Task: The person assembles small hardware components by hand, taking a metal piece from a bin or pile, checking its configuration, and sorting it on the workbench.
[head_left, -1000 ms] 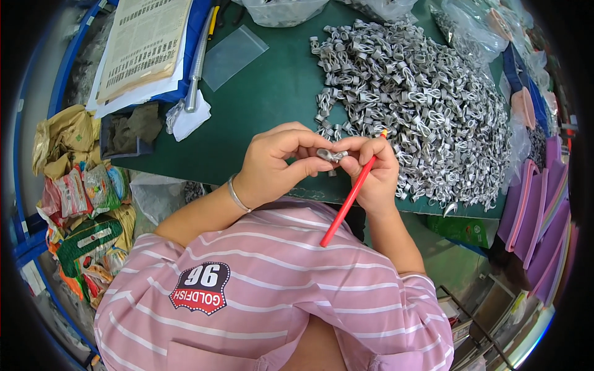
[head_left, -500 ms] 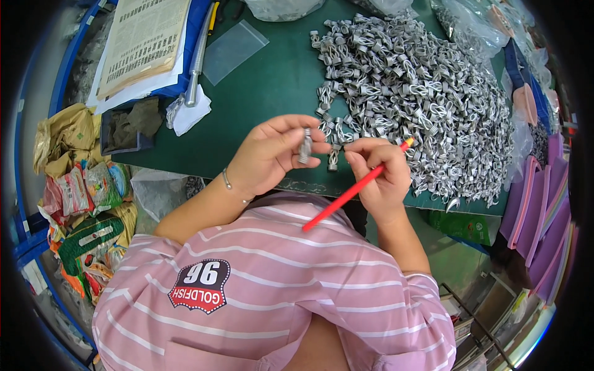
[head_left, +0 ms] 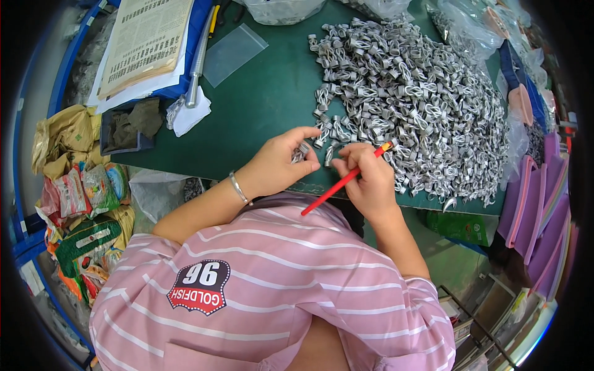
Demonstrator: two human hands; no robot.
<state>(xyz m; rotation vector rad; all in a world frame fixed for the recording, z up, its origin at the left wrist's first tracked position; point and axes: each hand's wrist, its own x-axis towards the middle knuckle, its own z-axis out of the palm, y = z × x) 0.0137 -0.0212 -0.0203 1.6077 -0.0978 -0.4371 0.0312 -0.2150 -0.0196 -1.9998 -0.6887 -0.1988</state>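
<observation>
My left hand (head_left: 278,162) is curled over the table's near edge, with a small silver metal fitting (head_left: 300,152) held inside the fingers. The fitting looks like a looped wire end with a ribbed collar, and it is partly hidden. My right hand (head_left: 373,182) grips a slim red pencil-like stick (head_left: 337,185) with a yellow tip, slanting down to the left. By the right thumb and fingertips stands another metal fitting (head_left: 328,156); whether they touch it I cannot tell. A large heap of such fittings (head_left: 414,105) spreads over the table's right side.
On the green tabletop (head_left: 247,111) lie a clear zip bag (head_left: 235,54) and a metal-shafted tool (head_left: 197,68) on white paper. Farther left are a stack of printed sheets (head_left: 145,43) and a small bin of dark lumps (head_left: 128,127). Purple foam sheets (head_left: 538,210) hang at right.
My left hand has turned and closed more around the fitting, which stood exposed between thumb and fingers before. My right hand with the red stick has shifted slightly left, nearer the loose fitting.
</observation>
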